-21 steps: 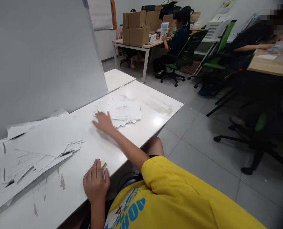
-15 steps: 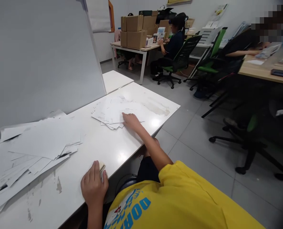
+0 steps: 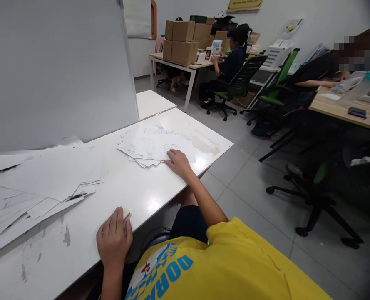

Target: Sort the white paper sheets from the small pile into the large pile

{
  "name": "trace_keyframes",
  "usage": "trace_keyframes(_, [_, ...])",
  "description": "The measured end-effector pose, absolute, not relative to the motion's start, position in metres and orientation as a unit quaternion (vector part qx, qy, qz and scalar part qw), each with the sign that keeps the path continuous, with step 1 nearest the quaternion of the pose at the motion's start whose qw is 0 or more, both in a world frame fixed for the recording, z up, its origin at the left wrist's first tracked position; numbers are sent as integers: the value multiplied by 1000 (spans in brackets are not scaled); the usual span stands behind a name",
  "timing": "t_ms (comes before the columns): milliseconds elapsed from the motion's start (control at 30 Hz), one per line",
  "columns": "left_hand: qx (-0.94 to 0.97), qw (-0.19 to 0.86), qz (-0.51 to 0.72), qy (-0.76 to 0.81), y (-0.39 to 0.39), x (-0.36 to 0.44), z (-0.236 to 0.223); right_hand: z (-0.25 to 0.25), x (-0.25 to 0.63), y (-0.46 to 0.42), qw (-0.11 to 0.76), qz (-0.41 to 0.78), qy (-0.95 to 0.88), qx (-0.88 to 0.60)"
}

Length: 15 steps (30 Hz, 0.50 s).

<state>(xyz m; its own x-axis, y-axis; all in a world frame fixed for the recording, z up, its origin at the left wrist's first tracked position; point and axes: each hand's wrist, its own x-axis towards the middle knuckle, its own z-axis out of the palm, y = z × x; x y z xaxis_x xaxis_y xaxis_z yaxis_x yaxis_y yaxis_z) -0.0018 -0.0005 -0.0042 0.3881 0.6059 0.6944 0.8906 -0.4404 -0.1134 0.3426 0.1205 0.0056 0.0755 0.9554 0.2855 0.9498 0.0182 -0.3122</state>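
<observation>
My left hand (image 3: pixel 112 239) rests on the white table (image 3: pixel 147 200) near its front edge, with the fingers wrapped over a small pale block (image 3: pixel 126 214). Only a corner of the block shows. My right hand (image 3: pixel 179 162) reaches forward, and its fingers lie flat on the near right corner of the top printed sheet (image 3: pixel 175 149). That sheet lies on a fanned stack of small papers (image 3: pixel 141 146). A larger loose heap of white papers (image 3: pixel 44 183) lies to the left of my left hand.
A grey partition board (image 3: pixel 56 71) stands along the table's far side. Two people sit at desks beyond, one by cardboard boxes (image 3: pixel 180 39), one at a wooden desk (image 3: pixel 343 108). Green office chairs (image 3: pixel 241 79) and a black chair base (image 3: pixel 316 204) stand on the tiled floor.
My right hand has moved from the left side of the small stack to its right near corner, and the top sheet has shifted right. My left hand has stayed on the block.
</observation>
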Motion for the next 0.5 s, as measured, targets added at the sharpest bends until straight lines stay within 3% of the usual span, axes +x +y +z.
trace_keyframes(233, [-797,244,-284,-475,-2,-1,-2,2,350,122,238,22,-676,-697])
trace_keyframes(500, [-798,238,-281,-477,-1,-2,-4,9,342,126,190,-1,-681,-708])
